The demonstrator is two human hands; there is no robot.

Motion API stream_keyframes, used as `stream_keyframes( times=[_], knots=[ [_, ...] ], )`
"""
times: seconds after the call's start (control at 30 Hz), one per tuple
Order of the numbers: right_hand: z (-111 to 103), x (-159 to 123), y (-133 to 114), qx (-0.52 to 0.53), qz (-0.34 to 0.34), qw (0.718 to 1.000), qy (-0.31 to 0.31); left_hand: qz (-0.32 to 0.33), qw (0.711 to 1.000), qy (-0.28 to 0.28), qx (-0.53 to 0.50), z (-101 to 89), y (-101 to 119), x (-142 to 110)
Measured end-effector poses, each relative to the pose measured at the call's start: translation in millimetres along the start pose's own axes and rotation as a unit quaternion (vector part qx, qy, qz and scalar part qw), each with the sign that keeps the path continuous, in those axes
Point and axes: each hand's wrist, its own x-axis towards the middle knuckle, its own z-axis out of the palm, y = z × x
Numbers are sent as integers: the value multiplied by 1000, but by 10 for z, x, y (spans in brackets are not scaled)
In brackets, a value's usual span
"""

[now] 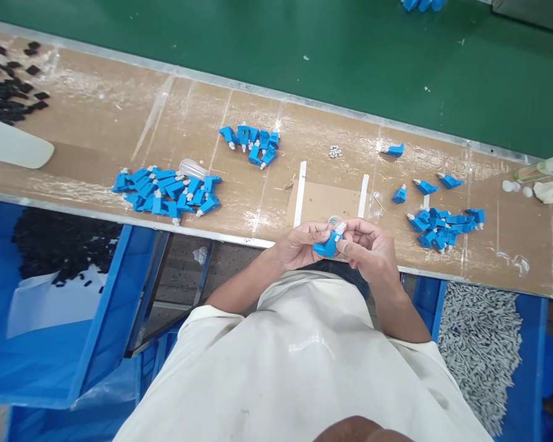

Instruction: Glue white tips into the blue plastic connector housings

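Note:
Close to my body, at the front edge of the bench, my left hand (pixel 299 245) grips a blue plastic part (pixel 325 247) between thumb and fingers. From the other side, my right hand (pixel 371 248) is closed on the same part, its thumb and fingertips around the white tip (pixel 340 228). Whether a separate small piece is also pinched there I cannot tell. Behind my hands lies a cardboard sheet (pixel 329 199) with white tape strips along its sides. A round dish (pixel 334 220) is mostly hidden by my fingers. Farther back sits a little heap of small grey pieces (pixel 335 151).
Piles of similar blue parts lie left (pixel 166 190), back left (pixel 253 144) and right (pixel 445 227). A clear plastic cup (pixel 193 168) rests by the left pile. Black pieces (pixel 9 92) lie far left. Below, blue bins hold black pieces (pixel 64 245) and grey pieces (pixel 479 350).

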Motion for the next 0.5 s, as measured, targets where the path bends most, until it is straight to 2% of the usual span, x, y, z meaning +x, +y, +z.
stream_keyframes(
  times=[0.17,0.5],
  knots=[
    [-33,31,41,2,19,1000,-10,-3,1000,-2,14,-35,-2,5],
    [-74,20,81,49,36,998,-30,-21,999,-18,-39,26,22,-13]
  ],
)
